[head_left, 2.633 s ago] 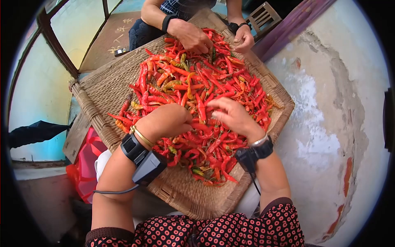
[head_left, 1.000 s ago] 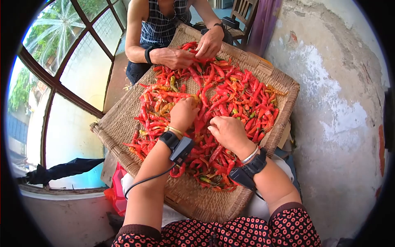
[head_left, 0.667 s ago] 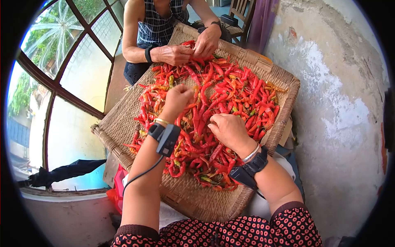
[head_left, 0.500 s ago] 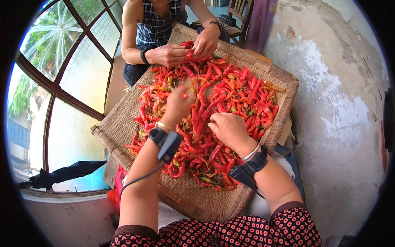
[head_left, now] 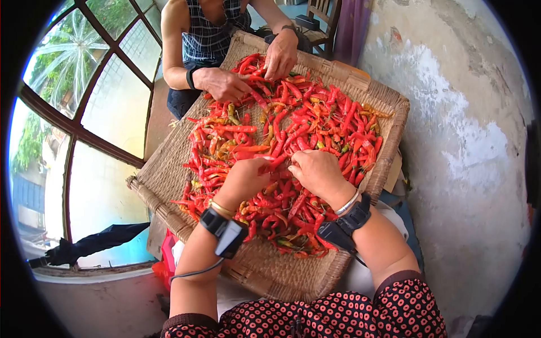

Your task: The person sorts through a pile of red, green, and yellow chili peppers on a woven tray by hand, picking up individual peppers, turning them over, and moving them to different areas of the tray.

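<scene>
A thick heap of red chili peppers point(head_left: 349, 127), with some yellow, orange and greenish ones among them, lies in a shallow woven tray point(head_left: 160, 149). Over the middle of the heap is my left hand point(head_left: 246, 179), its fingers closed at the end of a red chili point(head_left: 278, 161) that points towards my other hand. Just to the right, my right hand point(head_left: 322, 174) is curled with thumb and forefinger together; whatever lies between them is hidden. A small gap separates my two hands.
Across the tray, a co-worker's hands point(head_left: 222, 84) also handle chilies. Barred windows point(head_left: 115, 101) and a folded black umbrella point(head_left: 96, 243) are on the left. A peeling wall point(head_left: 456, 186) stands at the right, and a wooden chair point(head_left: 324, 22) behind.
My left hand has come down and to the right, from above the heap towards my right hand. My right hand has barely moved. The co-worker's hands have shifted slightly apart.
</scene>
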The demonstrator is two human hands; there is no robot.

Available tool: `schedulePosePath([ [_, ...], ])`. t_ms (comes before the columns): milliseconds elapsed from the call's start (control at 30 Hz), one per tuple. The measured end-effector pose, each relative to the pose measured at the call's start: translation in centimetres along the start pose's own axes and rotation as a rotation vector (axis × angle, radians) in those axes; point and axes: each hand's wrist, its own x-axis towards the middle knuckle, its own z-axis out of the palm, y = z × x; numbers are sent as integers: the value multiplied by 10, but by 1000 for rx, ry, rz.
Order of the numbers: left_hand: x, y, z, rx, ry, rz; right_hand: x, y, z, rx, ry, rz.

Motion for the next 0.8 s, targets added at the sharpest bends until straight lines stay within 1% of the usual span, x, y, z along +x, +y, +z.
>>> schedulePosePath([
  [67, 0, -7, -10, -619, -199, -260, 0, -1, -1, -10, -9, -10],
  [100, 2, 0, -27, -723, -273, -379, 0, -2, -1, -6, -10, -18],
  [133, 5, 1, -33, -723, -272, -379, 0, -3, -2, -4, -11, -26],
  [200, 11, 2, -40, -934, -116, -388, -1, -4, -1, -17, -14, -22],
  [233, 17, 3, -42, -886, -60, -352, -1, -4, 0, -31, -16, -16],
  [333, 41, -8, -42, -920, -12, -310, -1, -1, 4, -31, -16, -19],
  [367, 50, -10, -37, -910, 64, -310, -1, -2, 4, -33, -20, -19],
  [400, 54, -11, -33, -913, 67, -311, -1, -2, 4, -29, -22, -20],
  [500, 62, -19, -23, -947, 279, -391, 0, -4, 2, -19, -17, -34],
  [533, 61, -25, -20, -947, 278, -392, 0, -5, 2, -10, -14, -40],
  [600, 59, -28, -22, -827, 172, -417, 0, -4, 2, -5, -11, -50],
  [633, 59, -25, -24, -826, 171, -419, 0, -4, 3, -1, -8, -63],
  [700, 57, -14, -30, -827, -62, -570, -1, -5, 4, -4, -20, -62],
  [733, 59, -15, -29, -828, -60, -571, -1, -5, 3, -9, -26, -65],
  [800, 67, -21, -27, -858, -134, -589, -1, -5, 4, -8, -36, -56],
])
